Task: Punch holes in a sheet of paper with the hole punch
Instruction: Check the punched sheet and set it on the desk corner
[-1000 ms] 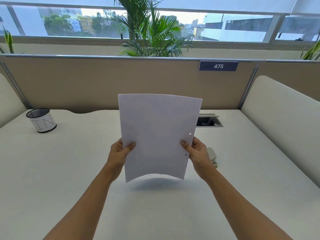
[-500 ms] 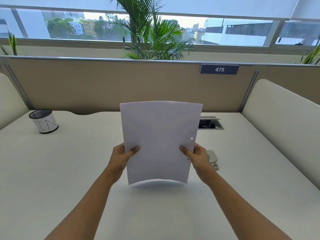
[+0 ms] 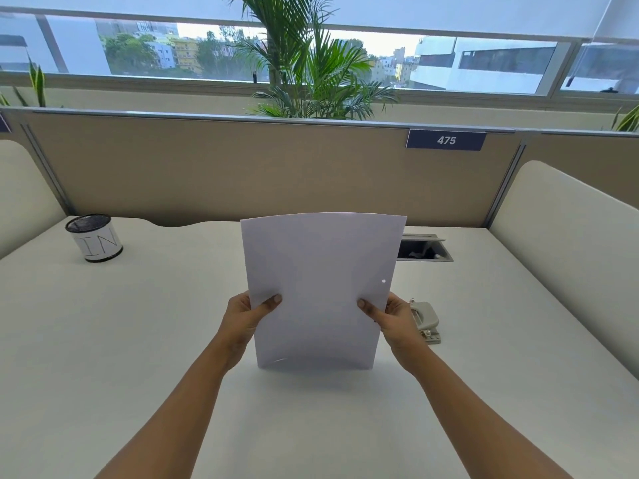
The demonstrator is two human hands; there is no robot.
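A person holds a white sheet [image 3: 321, 288] upright above a white desk [image 3: 138, 340], its lower edge near the surface. The left hand [image 3: 243, 318] pinches the sheet's left edge, the right hand [image 3: 392, 319] its right edge, thumbs in front. 1 punched hole [image 3: 383, 281] shows near the right edge. The punch [image 3: 425, 321] sits on the desk just behind the right hand.

"475" on partition plate [image 3: 446, 140]; "IN" on cup [image 3: 94, 237]
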